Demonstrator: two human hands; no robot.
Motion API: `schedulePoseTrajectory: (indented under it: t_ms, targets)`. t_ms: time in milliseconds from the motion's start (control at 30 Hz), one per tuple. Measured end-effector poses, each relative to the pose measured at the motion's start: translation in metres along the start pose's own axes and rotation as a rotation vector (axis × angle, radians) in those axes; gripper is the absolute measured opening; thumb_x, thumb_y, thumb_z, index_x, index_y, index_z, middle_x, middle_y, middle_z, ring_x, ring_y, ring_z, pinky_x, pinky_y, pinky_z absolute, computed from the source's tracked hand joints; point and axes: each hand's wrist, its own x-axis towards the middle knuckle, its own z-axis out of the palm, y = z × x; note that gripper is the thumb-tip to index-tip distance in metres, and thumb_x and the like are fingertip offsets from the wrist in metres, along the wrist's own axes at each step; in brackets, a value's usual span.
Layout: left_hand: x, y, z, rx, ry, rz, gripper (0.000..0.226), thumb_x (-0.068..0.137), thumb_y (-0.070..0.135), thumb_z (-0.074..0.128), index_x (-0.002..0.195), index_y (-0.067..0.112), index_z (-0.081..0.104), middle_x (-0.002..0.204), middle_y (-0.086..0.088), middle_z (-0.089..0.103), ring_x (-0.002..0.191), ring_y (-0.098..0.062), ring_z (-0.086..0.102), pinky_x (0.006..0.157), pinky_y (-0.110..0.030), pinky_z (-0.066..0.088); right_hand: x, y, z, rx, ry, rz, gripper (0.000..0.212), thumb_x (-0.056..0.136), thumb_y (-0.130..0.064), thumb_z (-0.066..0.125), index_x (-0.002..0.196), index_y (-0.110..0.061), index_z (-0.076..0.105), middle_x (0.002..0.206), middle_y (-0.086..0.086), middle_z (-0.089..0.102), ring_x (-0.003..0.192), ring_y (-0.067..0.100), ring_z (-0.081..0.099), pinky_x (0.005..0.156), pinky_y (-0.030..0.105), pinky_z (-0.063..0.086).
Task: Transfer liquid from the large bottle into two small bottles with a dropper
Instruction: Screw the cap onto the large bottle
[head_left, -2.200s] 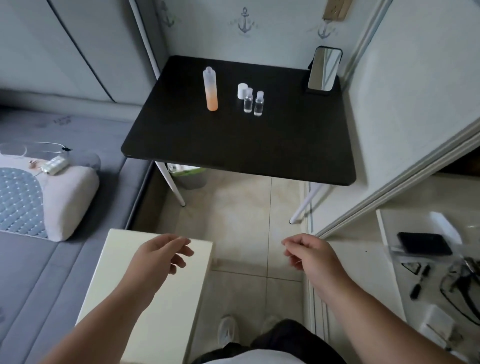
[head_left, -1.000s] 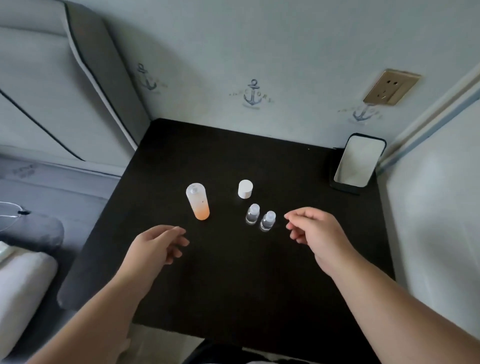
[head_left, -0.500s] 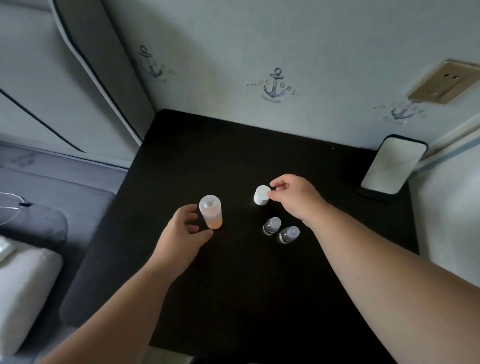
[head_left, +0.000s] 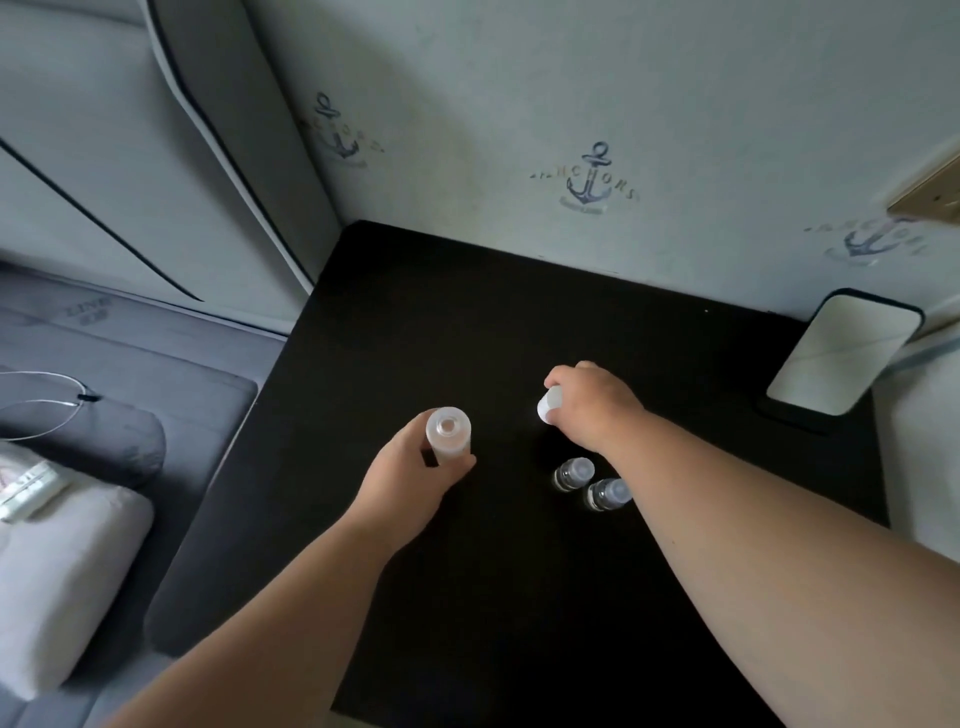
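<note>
Left hand (head_left: 410, 475) wraps large bottle (head_left: 448, 435), steadying it upright on worktop (head_left: 519, 597). Right hand (head_left: 592, 408) pinches white cap (head_left: 549, 406), likely clearing it; small bottles (head_left: 589, 483) near-right.

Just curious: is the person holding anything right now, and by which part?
Left hand grips the large bottle round its lower body; right hand holds the white cap by its side.

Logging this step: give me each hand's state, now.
Left hand: fingers grip the large bottle.
Right hand: fingers grip the white cap.
</note>
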Motion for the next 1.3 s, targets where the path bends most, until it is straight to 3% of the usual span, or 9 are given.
schedulePoseTrajectory:
  t_ms: [100,167,267,467,767,900,1033,1133,1300]
  targets:
    - [0.005,0.001,0.002,-0.007,-0.003,-0.005,0.046,0.088,0.039,0.075,0.128,0.045,0.054,0.111,0.024,0.064,0.107,-0.001,0.06,0.092,-0.027,0.048,-0.008,0.006,-0.007,0.181,0.114,-0.064,0.042,0.096,-0.029,0.061,0.137,-0.03,0.053,0.126,-0.001,0.054,0.102,0.018,0.058,0.079,0.031,0.048]
    - [0.005,0.002,0.002,0.004,-0.009,0.01,0.043,0.088,0.04,0.073,0.126,0.048,0.054,0.11,0.023,0.064,0.107,-0.001,0.06,0.096,-0.032,0.05,-0.022,0.007,-0.015,0.48,0.117,-0.134,0.036,0.096,-0.034,0.06,0.131,-0.036,0.055,0.121,-0.006,0.059,0.095,0.01,0.065,0.077,0.027,0.049]
    - [0.001,0.007,0.005,0.02,0.001,0.058,0.034,0.087,0.044,0.072,0.112,0.057,0.053,0.104,0.028,0.063,0.098,0.007,0.061,0.083,-0.026,0.05,-0.051,0.003,-0.028,0.769,0.018,-0.326,0.034,0.091,-0.041,0.06,0.124,-0.045,0.057,0.119,-0.012,0.062,0.093,-0.001,0.069,0.078,0.023,0.051]
    - [-0.004,0.028,0.009,0.171,0.023,0.146,0.038,0.086,0.047,0.072,0.116,0.05,0.051,0.102,0.019,0.06,0.091,-0.002,0.06,0.073,-0.022,0.046,-0.088,-0.002,-0.04,0.586,0.145,-0.554,0.04,0.101,-0.026,0.059,0.14,-0.036,0.053,0.135,-0.017,0.054,0.124,0.0,0.051,0.095,0.013,0.043]
    - [-0.002,0.048,0.013,0.384,0.009,0.131,0.029,0.085,0.053,0.069,0.103,0.042,0.049,0.092,0.016,0.056,0.078,-0.005,0.057,0.062,-0.024,0.04,-0.095,-0.004,-0.052,0.126,0.268,-0.716,0.046,0.102,-0.012,0.057,0.146,-0.025,0.054,0.135,-0.009,0.056,0.124,0.011,0.049,0.104,0.025,0.042]
    - [-0.001,0.052,0.012,0.427,-0.006,0.118,0.033,0.085,0.054,0.068,0.109,0.037,0.053,0.092,0.014,0.057,0.079,-0.005,0.056,0.062,-0.024,0.039,-0.095,-0.01,-0.055,0.105,0.284,-0.583,0.043,0.103,-0.032,0.055,0.145,-0.025,0.052,0.128,-0.004,0.059,0.114,0.016,0.058,0.093,0.029,0.05]
    - [-0.005,0.058,0.013,0.448,-0.011,0.141,0.034,0.086,0.053,0.069,0.111,0.037,0.052,0.093,0.016,0.056,0.08,-0.005,0.057,0.065,-0.025,0.043,-0.095,-0.017,-0.053,0.01,0.419,-0.441,0.043,0.1,-0.058,0.045,0.107,-0.019,0.061,0.093,-0.002,0.061,0.079,0.013,0.061,0.065,0.024,0.048]
    - [-0.008,0.064,0.018,0.432,-0.028,0.178,0.031,0.085,0.054,0.069,0.106,0.037,0.054,0.092,0.014,0.059,0.08,-0.006,0.059,0.07,-0.029,0.051,-0.098,-0.026,-0.046,0.111,0.452,-0.446,0.034,0.102,-0.05,0.049,0.104,-0.018,0.06,0.1,-0.002,0.057,0.079,0.01,0.057,0.061,0.016,0.039]
    - [-0.01,0.065,0.022,0.442,-0.03,0.163,0.031,0.087,0.055,0.067,0.108,0.035,0.054,0.088,0.014,0.06,0.078,-0.006,0.06,0.07,-0.027,0.051,-0.106,-0.029,-0.041,0.544,0.246,-0.456,0.032,0.104,-0.039,0.052,0.132,-0.026,0.056,0.137,-0.008,0.05,0.119,0.008,0.053,0.089,0.022,0.045]
